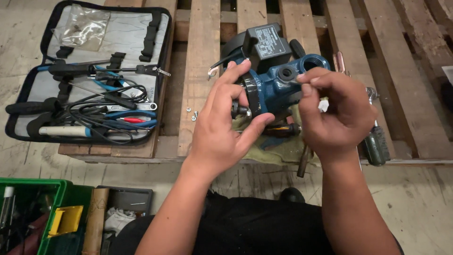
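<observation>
A blue water pump with a black box on top lies on a wooden pallet, on a greenish cloth. My left hand grips the pump's body from the near left side, thumb under it and fingers over the dark flange. My right hand pinches a small part between thumb and forefinger at the round black port on the pump's top. What the part is I cannot make out.
An open black tool case with pliers, a soldering iron and cables lies at the left. Small screws sit on the pallet. A green-handled screwdriver lies at the right. A green crate stands at the lower left.
</observation>
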